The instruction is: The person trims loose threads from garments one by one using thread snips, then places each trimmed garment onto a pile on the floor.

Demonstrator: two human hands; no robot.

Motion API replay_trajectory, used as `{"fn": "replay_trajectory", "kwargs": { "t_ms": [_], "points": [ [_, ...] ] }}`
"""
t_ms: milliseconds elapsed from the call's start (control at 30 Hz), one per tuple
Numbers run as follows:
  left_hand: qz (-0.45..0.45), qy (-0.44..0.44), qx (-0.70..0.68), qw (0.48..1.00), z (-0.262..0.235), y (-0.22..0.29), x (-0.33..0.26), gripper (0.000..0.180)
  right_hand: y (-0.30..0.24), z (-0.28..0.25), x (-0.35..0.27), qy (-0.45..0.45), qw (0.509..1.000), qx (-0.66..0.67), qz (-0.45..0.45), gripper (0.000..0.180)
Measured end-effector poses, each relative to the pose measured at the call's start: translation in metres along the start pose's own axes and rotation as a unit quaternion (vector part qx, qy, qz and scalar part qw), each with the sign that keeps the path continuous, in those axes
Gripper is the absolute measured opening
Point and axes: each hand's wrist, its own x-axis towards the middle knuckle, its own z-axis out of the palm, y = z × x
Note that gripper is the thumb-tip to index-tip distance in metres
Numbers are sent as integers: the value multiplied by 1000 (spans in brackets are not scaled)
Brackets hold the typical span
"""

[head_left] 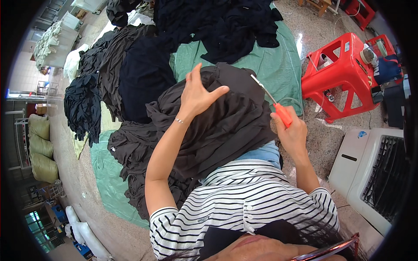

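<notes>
A dark grey-brown garment [222,126] lies bunched across my lap, its cloth spreading to the left. My left hand [197,96] is over the garment's upper part, thumb stretched out and fingers raised, with nothing visible in its grasp. To the right, my right hand [292,132] is closed around the red handle of a slim tool [284,115] with a thin metal shaft and a pale tip. The shaft points up and left, its tip beside the cloth's right edge. What kind of tool it is cannot be made out.
Heaps of black and navy garments [217,21] lie ahead on a green sheet [285,56]. More dark clothes [82,106] are piled at the left. A red plastic stool [337,82] holding small items stands right, near a white air cooler [355,161]. Stuffed sacks [41,148] sit far left.
</notes>
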Motion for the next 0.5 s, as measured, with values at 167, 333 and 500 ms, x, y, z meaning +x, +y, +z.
{"fn": "replay_trajectory", "kwargs": {
  "t_ms": [167,333,500],
  "points": [
    [21,-102,139,985,30,23,23,66,10,-2,4,29,999,-2,23,30],
    [276,186,-53,941,-34,25,-5,15,31,-11,13,69,994,-19,82,28],
    [100,405,-699,580,-148,-76,-108,79,49,-13,22,71,992,-1,108,29]
  ]
}}
